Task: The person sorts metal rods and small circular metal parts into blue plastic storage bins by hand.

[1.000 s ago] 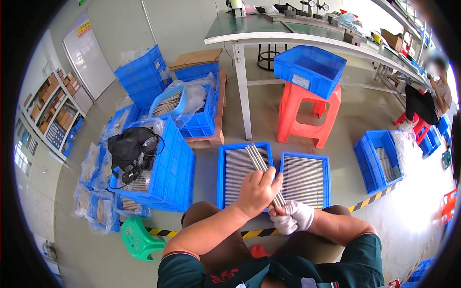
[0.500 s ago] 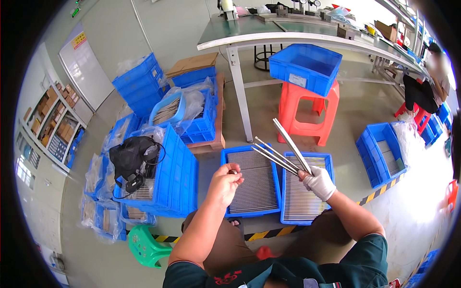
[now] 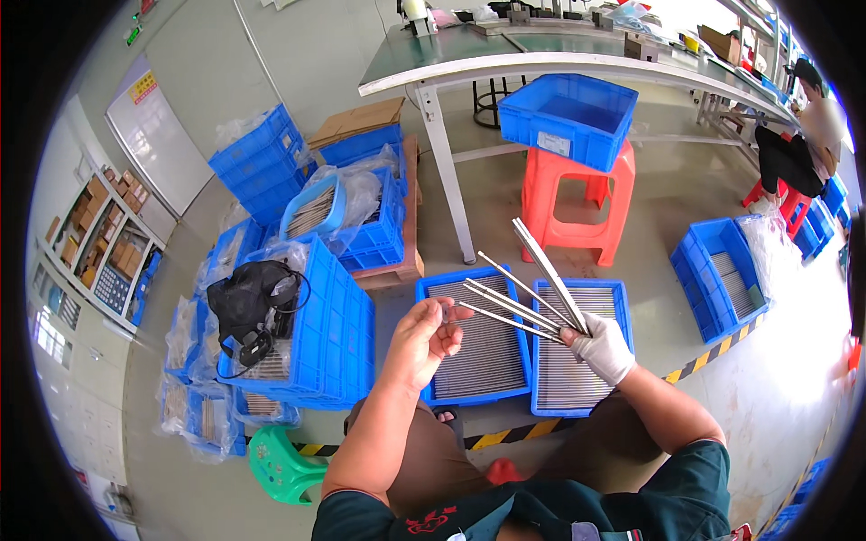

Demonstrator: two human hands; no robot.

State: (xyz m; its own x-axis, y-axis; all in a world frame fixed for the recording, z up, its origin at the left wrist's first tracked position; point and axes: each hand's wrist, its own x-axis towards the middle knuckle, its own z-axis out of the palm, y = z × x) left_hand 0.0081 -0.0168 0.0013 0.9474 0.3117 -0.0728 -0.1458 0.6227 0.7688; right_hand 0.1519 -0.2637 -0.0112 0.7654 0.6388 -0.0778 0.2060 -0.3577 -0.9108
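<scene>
My right hand (image 3: pixel 603 347), in a white glove with bare fingertips, grips several thin metal rods (image 3: pixel 514 306) at their lower ends. The rods fan out, tilted up and to the left. Bare and half curled, my left hand (image 3: pixel 422 344) is just left of the rods' tips, its thumb and forefinger parted; I make out nothing held in it. Below the hands, a blue crate (image 3: pixel 526 383) full of rods laid side by side rests on the floor. To its right, a second blue crate (image 3: pixel 629 338) holds similar rods.
Stacked blue crates (image 3: pixel 347 334) stand at left, with a black bag (image 3: pixel 248 293) on top. A green stool (image 3: pixel 280 464) is near them. Ahead, a red stool (image 3: pixel 534 203) carries a blue crate (image 3: pixel 568 153) before a workbench (image 3: pixel 451 72). A person (image 3: pixel 816 140) sits far right.
My left hand's thumb and forefinger have parted from a closed pinch. The rods in my right hand are spread differently, some tips now further left. The view has shifted slightly.
</scene>
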